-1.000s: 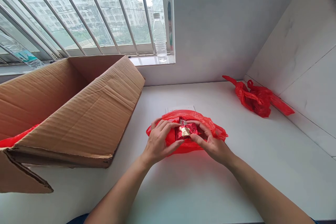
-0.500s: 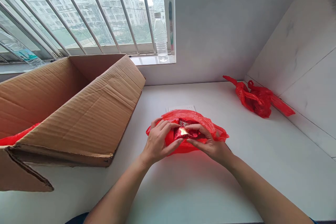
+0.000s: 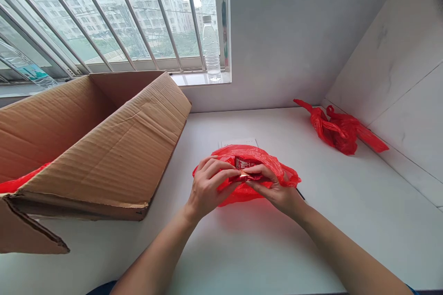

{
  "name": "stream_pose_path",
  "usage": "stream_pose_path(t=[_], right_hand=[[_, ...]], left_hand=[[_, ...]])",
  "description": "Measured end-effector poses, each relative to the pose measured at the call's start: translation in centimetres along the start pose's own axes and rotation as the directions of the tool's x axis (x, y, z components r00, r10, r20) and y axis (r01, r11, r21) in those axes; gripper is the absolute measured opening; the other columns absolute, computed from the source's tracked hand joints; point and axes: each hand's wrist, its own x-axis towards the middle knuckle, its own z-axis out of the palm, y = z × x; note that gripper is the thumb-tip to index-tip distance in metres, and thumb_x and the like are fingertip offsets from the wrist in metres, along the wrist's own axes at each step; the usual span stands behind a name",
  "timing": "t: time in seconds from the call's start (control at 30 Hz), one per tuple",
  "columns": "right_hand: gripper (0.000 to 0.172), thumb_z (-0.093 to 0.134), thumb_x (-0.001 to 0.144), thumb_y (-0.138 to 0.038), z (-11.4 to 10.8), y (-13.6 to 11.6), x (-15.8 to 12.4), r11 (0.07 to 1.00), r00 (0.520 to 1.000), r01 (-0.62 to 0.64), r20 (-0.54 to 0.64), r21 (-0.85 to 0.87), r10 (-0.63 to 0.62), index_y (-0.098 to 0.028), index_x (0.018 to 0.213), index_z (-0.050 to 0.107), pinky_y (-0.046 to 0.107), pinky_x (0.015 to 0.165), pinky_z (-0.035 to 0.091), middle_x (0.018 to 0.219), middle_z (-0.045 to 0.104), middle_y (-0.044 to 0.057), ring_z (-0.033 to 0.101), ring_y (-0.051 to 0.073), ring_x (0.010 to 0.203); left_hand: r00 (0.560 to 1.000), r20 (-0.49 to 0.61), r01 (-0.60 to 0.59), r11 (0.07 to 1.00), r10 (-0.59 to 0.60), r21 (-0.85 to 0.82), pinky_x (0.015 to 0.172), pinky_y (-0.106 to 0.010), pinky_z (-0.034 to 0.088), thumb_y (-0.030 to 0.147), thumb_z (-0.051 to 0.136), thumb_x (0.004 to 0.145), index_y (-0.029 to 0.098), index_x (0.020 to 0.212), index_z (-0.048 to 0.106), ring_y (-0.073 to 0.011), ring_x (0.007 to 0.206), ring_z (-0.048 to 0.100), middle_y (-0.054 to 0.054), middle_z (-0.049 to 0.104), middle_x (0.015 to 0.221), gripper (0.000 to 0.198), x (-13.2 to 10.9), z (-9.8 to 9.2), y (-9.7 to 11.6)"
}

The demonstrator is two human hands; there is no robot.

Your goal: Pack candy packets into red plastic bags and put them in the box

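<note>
A red plastic bag [image 3: 263, 159] lies on the white counter [image 3: 263, 239] in the middle of the view. A small shiny red packet [image 3: 246, 170] sits at the bag's mouth, tipped nearly edge-on. My left hand [image 3: 206, 186] pinches the packet's left end, fingers curled over the bag. My right hand [image 3: 277, 190] grips the packet's right end, thumb and fingers closed on it. Another red wrapper with white print [image 3: 246, 163] shows through the bag just behind.
A large open cardboard box [image 3: 104, 143] stands at the left, red plastic [image 3: 20, 183] showing inside. A second crumpled red bag [image 3: 337, 129] lies at the back right by the tiled wall. A water bottle [image 3: 211, 48] stands on the barred window's sill. White paper [image 3: 238, 142] lies behind the bag.
The packet has turned from face-up to nearly edge-on and sunk lower into the bag's mouth. Both hands have closed in around it; the bag has bunched slightly.
</note>
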Motion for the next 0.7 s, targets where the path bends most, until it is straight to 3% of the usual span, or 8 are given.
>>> stream_pose_path(t=[0.13, 0.33, 0.5, 0.7], right_hand=[[0.025, 0.063, 0.093, -0.039, 0.2, 0.6, 0.0, 0.999, 1.0, -0.02, -0.015, -0.033, 0.019, -0.03, 0.116, 0.067, 0.041, 0.096, 0.058, 0.119, 0.069, 0.003, 0.066, 0.023, 0.112], [0.042, 0.069, 0.088, -0.042, 0.3, 1.3, -0.1, 0.984, 0.995, -0.049, -0.093, -0.171, 0.033, -0.033, 0.128, 0.059, 0.043, 0.097, 0.057, 0.129, 0.064, 0.005, 0.063, 0.024, 0.114], [0.035, 0.067, 0.091, -0.04, 0.3, 1.7, -0.1, 0.991, 0.997, 0.006, -0.071, -0.135, -0.016, -0.034, 0.124, 0.062, 0.042, 0.102, 0.054, 0.128, 0.066, 0.003, 0.06, 0.024, 0.123], [0.027, 0.06, 0.096, -0.034, 0.2, 1.9, 0.0, 0.996, 0.998, 0.051, 0.025, -0.067, -0.049, -0.041, 0.122, 0.065, 0.04, 0.098, 0.057, 0.117, 0.071, -0.003, 0.065, 0.021, 0.114]], left_hand=[[0.994, -0.087, -0.072, 0.997, 0.073, 0.015, 0.089, -0.035, 0.051, 0.023, 0.071, 0.087, 0.03, 0.101, 0.069, -0.0129, 0.079, 0.066, 0.004, 0.074, 0.089, 0.016, 0.0, 0.1, 0.0], [0.988, -0.102, -0.112, 0.992, 0.117, 0.051, 0.085, -0.034, 0.052, 0.022, 0.072, 0.087, 0.029, 0.096, 0.071, -0.0132, 0.078, 0.065, 0.004, 0.075, 0.085, 0.012, 0.2, 0.0, 0.1], [0.981, -0.126, -0.147, 0.988, 0.151, 0.042, 0.082, -0.032, 0.052, 0.019, 0.073, 0.085, 0.027, 0.097, 0.07, -0.0126, 0.077, 0.064, 0.004, 0.074, 0.085, 0.015, 0.3, 0.2, 0.0], [0.978, -0.134, -0.156, 0.987, 0.159, 0.036, 0.079, -0.031, 0.052, 0.018, 0.072, 0.087, 0.027, 0.098, 0.07, -0.0124, 0.075, 0.063, 0.003, 0.074, 0.084, 0.014, 0.3, 0.3, -0.1]])
